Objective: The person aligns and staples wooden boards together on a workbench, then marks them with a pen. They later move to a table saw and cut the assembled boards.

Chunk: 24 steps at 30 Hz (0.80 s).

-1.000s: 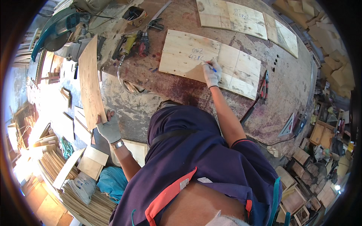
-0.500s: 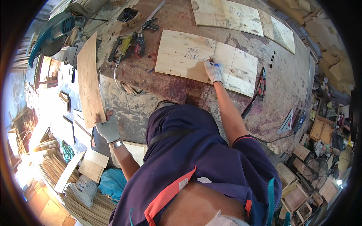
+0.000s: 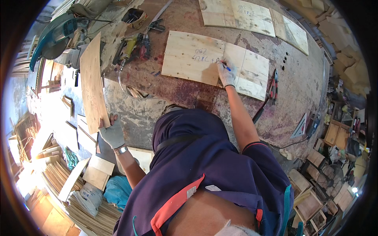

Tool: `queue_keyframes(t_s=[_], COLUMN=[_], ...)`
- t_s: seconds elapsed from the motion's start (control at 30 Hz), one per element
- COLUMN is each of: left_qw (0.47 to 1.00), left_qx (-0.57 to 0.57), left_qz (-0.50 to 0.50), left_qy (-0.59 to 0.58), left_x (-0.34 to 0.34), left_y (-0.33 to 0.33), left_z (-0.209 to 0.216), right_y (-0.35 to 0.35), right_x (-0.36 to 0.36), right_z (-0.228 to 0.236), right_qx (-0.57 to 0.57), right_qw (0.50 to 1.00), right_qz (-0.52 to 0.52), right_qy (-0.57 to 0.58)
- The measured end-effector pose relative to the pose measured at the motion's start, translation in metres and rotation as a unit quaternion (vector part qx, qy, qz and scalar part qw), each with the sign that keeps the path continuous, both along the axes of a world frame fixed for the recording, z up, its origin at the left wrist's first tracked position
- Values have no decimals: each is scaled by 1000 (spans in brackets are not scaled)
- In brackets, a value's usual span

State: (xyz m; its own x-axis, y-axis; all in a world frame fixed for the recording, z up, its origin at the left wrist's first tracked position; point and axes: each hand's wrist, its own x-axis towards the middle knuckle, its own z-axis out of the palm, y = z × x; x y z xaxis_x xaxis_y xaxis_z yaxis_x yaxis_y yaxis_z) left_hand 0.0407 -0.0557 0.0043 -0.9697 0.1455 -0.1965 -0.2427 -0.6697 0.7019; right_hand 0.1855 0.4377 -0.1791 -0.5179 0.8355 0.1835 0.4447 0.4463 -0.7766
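My right hand (image 3: 227, 74), in a white glove, grips a blue pen (image 3: 226, 67) over a wide plywood board (image 3: 185, 45) on the workbench. Handwritten marks run across that board up to the pen, and its tip is mostly hidden by my fingers. At the left, my gloved left hand (image 3: 113, 131) is closed on the lower end of a long narrow plywood strip (image 3: 93, 90). The strip stands out from the bench's left side, with faint writing on its face. A wristwatch (image 3: 122, 150) shows above the left glove.
A circular saw (image 3: 59, 39) stands at the far left, near a yellow-green drill (image 3: 129, 48) and a red drill (image 3: 145, 47). Marked boards (image 3: 252, 17) lie at the back. Pliers (image 3: 274, 84) and a triangular square (image 3: 299, 126) lie on the right. Stacked plywood (image 3: 59, 173) fills the lower left.
My right hand has shifted slightly right along the board with the pen, and another mark shows beside it. My left hand and the strip have hardly moved.
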Motion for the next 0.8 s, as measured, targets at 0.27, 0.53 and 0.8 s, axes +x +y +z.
queue_keyframes(t_s=[0.27, 0.53, 0.8], left_qw=[997, 671, 897], left_qx=[-71, -686, -198], left_qz=[1, -171, -395], left_qy=[-27, 225, -11], left_x=[-2, 23, 30], left_y=[4, 62, 151], left_z=[-12, -40, -30], right_y=[-42, -122, -103], right_x=[7, 39, 71], right_z=[28, 52, 85], right_qx=[31, -336, -553], right_qw=[999, 931, 751], right_qz=[12, 77, 84], right_qy=[43, 117, 352])
